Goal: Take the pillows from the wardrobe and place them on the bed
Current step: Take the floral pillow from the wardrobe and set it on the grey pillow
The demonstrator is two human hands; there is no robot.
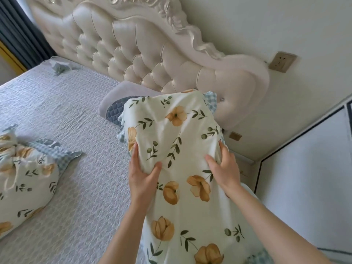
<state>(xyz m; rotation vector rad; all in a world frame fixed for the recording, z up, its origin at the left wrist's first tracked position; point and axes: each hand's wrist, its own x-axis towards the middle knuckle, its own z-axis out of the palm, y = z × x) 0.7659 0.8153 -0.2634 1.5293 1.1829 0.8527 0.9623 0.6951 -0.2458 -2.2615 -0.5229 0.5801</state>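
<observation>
Two floral pillows show: one is pinched between both grips, the left hand bunching its cover on one side and the right hand pressing fingers into the other. It hangs over the bed edge, one padded headboard beyond the grips. The second pillow lies on the bed, well left of the left grip.

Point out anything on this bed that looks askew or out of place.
The floral pillow at the left edge lies crumpled and slanted on the bedspread, not at the headboard. A small bunched grey cloth sits near the far corner. Both hands grip a second pillow.
</observation>
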